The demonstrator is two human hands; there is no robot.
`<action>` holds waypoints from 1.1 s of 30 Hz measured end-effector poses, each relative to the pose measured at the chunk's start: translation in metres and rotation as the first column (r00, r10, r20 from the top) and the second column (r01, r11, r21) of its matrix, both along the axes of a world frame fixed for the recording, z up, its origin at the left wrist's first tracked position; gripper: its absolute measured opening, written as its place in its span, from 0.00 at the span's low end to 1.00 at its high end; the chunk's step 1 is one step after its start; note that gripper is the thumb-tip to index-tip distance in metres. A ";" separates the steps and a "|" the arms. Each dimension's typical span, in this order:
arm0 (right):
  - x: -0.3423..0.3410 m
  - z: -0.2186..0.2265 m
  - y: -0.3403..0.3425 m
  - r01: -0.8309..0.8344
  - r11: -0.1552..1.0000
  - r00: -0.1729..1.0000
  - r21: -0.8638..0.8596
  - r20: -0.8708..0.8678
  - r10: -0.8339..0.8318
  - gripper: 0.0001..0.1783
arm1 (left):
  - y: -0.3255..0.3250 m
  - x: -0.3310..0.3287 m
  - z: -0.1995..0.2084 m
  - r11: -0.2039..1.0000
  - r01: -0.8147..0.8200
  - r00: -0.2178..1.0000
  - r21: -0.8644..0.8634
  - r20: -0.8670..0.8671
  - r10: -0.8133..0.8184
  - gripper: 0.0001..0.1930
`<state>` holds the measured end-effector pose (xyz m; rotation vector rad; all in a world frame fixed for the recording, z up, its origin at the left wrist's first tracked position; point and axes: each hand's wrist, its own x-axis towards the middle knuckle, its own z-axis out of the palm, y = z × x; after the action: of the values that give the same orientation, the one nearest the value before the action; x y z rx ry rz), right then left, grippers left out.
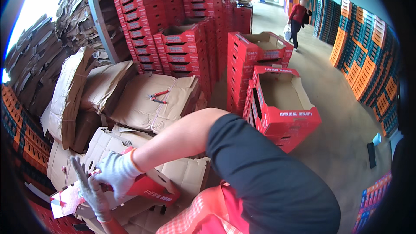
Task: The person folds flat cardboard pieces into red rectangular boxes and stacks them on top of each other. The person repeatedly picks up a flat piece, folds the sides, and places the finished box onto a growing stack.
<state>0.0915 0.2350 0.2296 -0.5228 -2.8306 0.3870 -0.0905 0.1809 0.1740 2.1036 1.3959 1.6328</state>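
Observation:
A red and white cardboard box [151,188], partly folded, lies in front of me at the lower left. My right hand [119,173], in a pale work glove with an orange cuff, reaches across from the right. Its fingers curl round the upper edge of the box. Beside it, my left hand [93,195], also gloved, is held against the box with fingers stretched out. The two hands partly cover the box's near side. Flat brown cardboard sheets [186,173] lie beneath it. Red-handled pliers [159,97] rest on a paper-wrapped bundle [143,110] beyond my arm.
Made-up red boxes [284,121] stand stacked to the right, with taller red stacks [143,21] behind. Folded cardboard piles [34,56] rise at the left. Orange and green crates [364,56] line the right wall. A person [297,19] with a white bag is in the aisle.

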 end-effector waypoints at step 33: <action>0.084 -0.049 -0.008 -0.075 0.940 0.558 -0.331 -0.796 -0.236 0.14 | -0.040 0.103 -0.007 0.996 0.041 0.904 0.080 -0.427 -0.003 0.49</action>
<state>0.1757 0.2268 0.1805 -0.3758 -1.7971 0.8436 0.0129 0.1406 0.1671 2.6368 1.4211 1.2903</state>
